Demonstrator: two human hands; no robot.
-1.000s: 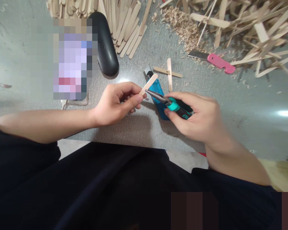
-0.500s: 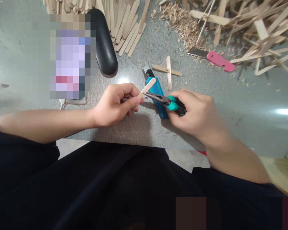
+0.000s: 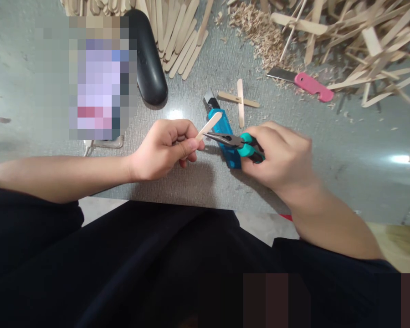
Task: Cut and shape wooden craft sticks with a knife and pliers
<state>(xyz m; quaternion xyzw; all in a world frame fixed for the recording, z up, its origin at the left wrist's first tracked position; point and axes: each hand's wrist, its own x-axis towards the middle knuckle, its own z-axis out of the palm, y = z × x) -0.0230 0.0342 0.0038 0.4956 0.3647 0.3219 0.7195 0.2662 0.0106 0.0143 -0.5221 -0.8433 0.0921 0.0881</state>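
Note:
My left hand (image 3: 166,148) pinches a flat wooden stick (image 3: 210,124) that points up and to the right. My right hand (image 3: 282,157) is wrapped round the teal handles of small pliers (image 3: 234,141). The plier jaws reach left and meet the stick just past my left fingertips. Both hands hover over the grey table (image 3: 345,136) near its front edge. A blue lighter (image 3: 225,136) lies on the table right beneath the pliers and the stick.
Two sticks crossed (image 3: 239,102) lie behind the lighter. A black case (image 3: 148,59) and a heap of sticks (image 3: 179,32) sit at the back, a pink-handled blade (image 3: 305,84) and a tangle of sticks and shavings (image 3: 345,32) at the back right.
My right hand has closed more tightly round the plier handles and shifted slightly. The stick and my left hand have stayed almost where they were.

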